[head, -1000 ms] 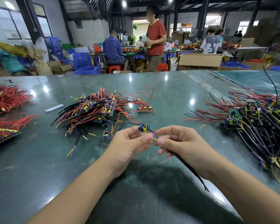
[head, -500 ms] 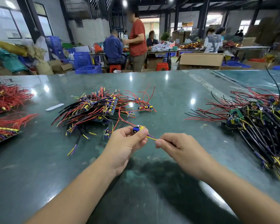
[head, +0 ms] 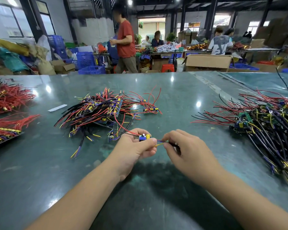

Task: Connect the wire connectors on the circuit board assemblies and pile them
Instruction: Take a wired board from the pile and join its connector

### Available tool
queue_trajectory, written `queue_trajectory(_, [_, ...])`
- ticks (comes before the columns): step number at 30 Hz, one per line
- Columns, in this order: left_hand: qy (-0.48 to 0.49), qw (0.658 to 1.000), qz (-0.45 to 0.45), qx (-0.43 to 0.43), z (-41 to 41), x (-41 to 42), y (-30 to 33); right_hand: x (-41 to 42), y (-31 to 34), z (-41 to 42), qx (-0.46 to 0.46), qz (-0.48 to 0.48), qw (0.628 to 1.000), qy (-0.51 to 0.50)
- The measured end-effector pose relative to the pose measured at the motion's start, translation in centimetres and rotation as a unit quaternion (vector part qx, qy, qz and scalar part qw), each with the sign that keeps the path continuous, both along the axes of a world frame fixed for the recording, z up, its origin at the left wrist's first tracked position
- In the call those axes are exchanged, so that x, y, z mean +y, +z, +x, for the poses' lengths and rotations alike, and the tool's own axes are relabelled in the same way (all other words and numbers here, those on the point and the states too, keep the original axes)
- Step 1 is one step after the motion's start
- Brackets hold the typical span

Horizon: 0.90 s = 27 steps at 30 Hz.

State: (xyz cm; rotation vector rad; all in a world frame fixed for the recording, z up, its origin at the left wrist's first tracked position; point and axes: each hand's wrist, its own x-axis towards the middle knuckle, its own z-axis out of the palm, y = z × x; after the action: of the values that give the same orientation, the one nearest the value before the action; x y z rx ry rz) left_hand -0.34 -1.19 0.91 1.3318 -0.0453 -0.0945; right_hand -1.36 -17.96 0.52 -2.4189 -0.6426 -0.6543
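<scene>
Hands have drawn together: left hand (head: 131,151) fingers grip the circuit board assembly (head: 144,137); right hand (head: 188,150) fingers pinch its wire ends (head: 160,143), so mating appears underway.

Left hand (head: 133,151) grips board (head: 144,138) (right hand (head: 186,150) pinches wires (head: 160,143)).

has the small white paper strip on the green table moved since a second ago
No. The white paper strip lies left of the middle wire pile as before, with the same gap.
</scene>
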Motion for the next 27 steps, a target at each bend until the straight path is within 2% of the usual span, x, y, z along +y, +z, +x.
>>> queue_trajectory(3, [-0.030, 0.999, -0.024, 0.019, -0.07, 0.00, 0.21, -0.16, 0.20, 0.02, -0.021, 0.006, 1.000, 0.019])
queue_trajectory(7, [-0.054, 0.993, -0.095, 0.053, 0.05, -0.02, 0.76, -0.20, 0.36, 0.12, -0.039, 0.075, 0.996, 0.033])
queue_trajectory(10, [-0.057, 0.987, -0.144, 0.053, 0.03, 0.08, 0.90, 0.38, 0.10, -0.04, 0.017, 0.158, 0.987, 0.028])
queue_trajectory(14, [-0.086, 0.979, -0.181, 0.036, -0.01, 0.36, 0.98, 0.36, 0.21, 0.20, 0.106, 0.271, 0.956, 0.030])
queue_trajectory(17, [-0.085, 0.985, -0.151, 0.012, -0.04, 0.28, 0.77, 0.00, 0.36, 0.18, 0.115, 0.244, 0.963, 0.019])
queue_trajectory(22, [-0.009, 0.998, -0.040, -0.051, -0.24, -0.31, 0.15, 0.16, 0.17, -0.22, 0.099, 0.144, 0.985, -0.001])
queue_trajectory(27, [-0.008, 0.998, -0.046, -0.051, -0.13, -0.10, 0.23, 0.43, 0.36, 0.08, 0.128, 0.145, 0.981, 0.007])
